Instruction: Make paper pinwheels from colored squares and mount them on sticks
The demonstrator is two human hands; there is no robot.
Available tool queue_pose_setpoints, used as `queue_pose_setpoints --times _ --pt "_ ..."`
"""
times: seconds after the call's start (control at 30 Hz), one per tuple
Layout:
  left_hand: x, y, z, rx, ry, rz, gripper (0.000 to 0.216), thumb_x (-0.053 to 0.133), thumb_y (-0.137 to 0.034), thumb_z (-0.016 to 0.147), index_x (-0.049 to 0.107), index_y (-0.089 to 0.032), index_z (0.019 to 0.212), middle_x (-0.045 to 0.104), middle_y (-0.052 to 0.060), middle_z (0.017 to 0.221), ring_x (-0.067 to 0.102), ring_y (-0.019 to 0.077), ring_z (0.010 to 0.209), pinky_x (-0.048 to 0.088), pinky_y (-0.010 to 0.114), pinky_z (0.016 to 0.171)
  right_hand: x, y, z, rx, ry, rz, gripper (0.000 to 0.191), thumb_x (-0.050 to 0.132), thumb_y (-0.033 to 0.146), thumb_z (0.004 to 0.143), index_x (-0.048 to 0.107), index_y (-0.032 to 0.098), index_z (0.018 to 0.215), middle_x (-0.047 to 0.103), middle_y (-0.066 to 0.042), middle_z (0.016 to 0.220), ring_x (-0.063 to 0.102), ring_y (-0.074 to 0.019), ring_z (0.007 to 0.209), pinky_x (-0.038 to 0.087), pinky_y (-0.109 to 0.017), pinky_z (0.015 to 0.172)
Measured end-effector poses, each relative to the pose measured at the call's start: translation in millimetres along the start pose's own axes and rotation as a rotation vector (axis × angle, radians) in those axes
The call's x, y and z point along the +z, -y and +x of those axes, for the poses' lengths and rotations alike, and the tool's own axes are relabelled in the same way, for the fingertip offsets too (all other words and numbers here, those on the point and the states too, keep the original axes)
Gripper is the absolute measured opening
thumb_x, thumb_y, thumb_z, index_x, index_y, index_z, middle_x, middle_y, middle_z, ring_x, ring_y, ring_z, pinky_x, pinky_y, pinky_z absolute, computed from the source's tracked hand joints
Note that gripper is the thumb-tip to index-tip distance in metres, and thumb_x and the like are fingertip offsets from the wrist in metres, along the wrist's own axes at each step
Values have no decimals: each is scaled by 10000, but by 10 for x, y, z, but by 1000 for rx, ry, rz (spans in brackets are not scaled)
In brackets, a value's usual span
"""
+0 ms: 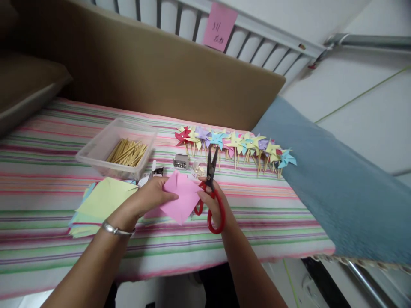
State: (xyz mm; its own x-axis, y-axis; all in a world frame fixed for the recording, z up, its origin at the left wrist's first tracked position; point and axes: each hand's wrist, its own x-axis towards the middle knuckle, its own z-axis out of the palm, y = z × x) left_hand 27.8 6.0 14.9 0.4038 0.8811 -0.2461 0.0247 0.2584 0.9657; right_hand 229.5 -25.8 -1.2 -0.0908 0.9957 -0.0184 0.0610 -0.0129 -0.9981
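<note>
Striped cloth underlies held paper and scissors

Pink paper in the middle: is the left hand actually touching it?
Touching. The head view shows the left hand gripping the pink paper at its left side, thumb lying across its face.

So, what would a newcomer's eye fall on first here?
Probably the row of colourful paper pinwheels at the far right of the striped cloth. Next, nearer the middle, come the red-handled scissors in the person's right grip, just right of the bright pink paper in the left grip.
</note>
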Motion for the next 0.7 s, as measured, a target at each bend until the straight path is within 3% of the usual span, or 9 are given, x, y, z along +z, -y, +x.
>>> queue_pose_setpoints --times 0.17,0.3,0.4,0.5,0.6,0.7 --pt "65 86 53 -19 67 30 118 716 -197 566 711 -170 681 682 27 616 583 173 524 455 277 513 22 11 -6 27 6 -17 414 619 243 720 478 221 1107 490 40 744 480 -89 514 405 -222 461" --pt "72 38 46 -22 27 -45 181 750 -234 576 719 -158 737 690 38 671 593 159 557 458 259 520 23 -17 4 -46 -37 17 380 605 190 704 501 218 1069 471 42 738 463 -86 547 396 -210 480" --pt "88 -4 47 -47 -27 -194 248 761 -281 615 710 -163 827 691 38 742 603 136 597 471 231 528 29 -36 19 -76 -135 118 385 587 233 736 464 227 1101 472 36 770 459 -86 536 411 -216 463" --pt "171 13 70 -59 -83 -415 207 783 -282 613 685 -173 760 652 -4 654 561 93 527 468 203 500 53 -42 35 -100 -300 189 358 588 242 730 464 235 1065 414 47 752 434 -79 526 417 -208 443" --pt "339 68 90 -13 -95 -600 200 762 -277 654 685 -173 807 691 16 746 616 114 631 504 223 602 95 -42 36 -134 -431 211 335 599 231 716 488 233 1032 382 44 764 426 -77 571 425 -197 482" --pt "518 119 95 48 -114 -673 294 739 -261 681 688 -142 946 720 78 923 656 168 792 509 283 772 146 -39 13 -164 -444 185 328 603 225 725 500 229 1036 408 37 784 446 -84 626 428 -197 535"
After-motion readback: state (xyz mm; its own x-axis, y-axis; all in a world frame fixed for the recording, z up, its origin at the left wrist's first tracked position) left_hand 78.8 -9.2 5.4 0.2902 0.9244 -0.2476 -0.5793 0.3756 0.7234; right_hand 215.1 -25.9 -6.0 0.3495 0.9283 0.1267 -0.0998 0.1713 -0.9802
